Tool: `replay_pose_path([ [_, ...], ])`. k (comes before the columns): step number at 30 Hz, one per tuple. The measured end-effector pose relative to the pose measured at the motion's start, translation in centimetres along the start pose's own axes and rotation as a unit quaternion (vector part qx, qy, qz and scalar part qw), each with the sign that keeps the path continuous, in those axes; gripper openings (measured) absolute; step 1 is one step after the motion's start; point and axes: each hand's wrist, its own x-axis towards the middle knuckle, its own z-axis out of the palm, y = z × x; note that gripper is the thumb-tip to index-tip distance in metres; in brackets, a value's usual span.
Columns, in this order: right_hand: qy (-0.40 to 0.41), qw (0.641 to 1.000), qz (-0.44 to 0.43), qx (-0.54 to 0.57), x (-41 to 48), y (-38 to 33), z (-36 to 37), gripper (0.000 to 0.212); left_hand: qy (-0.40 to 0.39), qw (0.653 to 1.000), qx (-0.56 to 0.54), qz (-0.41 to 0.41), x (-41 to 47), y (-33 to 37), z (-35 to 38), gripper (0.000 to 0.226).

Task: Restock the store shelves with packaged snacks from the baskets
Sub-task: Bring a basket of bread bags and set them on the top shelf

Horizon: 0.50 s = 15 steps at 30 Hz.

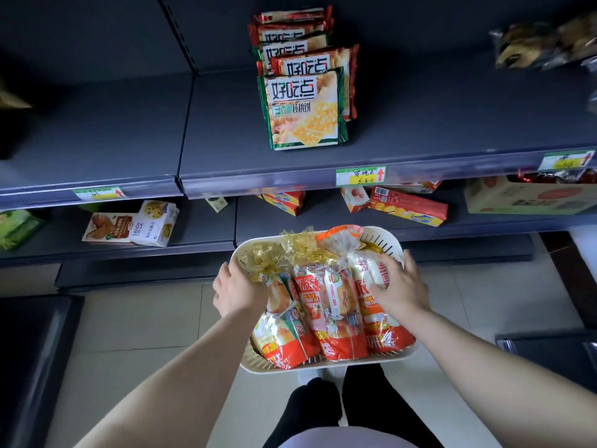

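Note:
A white slotted basket [381, 236] sits low in front of the shelves, filled with several clear snack bags with red-orange bottoms and gold ties. My left hand [237, 287] grips the leftmost bag [281, 334] near its tied neck. The rightmost bag [384, 331] lies under my right hand [399, 281], whose fingers spread over its upper part. On the dark upper shelf [226, 137] stands a row of green and red biscuit packs [303, 111], facing front.
The lower shelf [200, 227] holds a cookie box [132, 226], yellow-red packs [408, 205] and a cardboard carton [529, 195]. Price tags [360, 176] line the upper shelf edge. Wrapped snacks [542, 43] sit top right. Tiled floor lies below; my legs stand behind the basket.

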Motion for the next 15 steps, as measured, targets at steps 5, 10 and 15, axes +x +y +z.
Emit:
replay_pose_path([
  [5,0.008,0.997,-0.075,0.007,-1.8,-1.0,-0.6,0.059,-0.015,0.994,0.006,0.105,-0.9,0.9,-0.5,0.066],
  [10,0.050,0.990,-0.135,0.011,-3.4,-2.8,-0.9,0.045,-0.010,0.992,-0.092,0.084,-1.3,0.1,-1.2,0.057],
  [15,0.026,0.984,-0.177,-0.001,-4.6,-5.8,0.1,0.033,0.000,0.991,-0.126,0.043,-1.7,-2.0,-2.5,0.056],
])
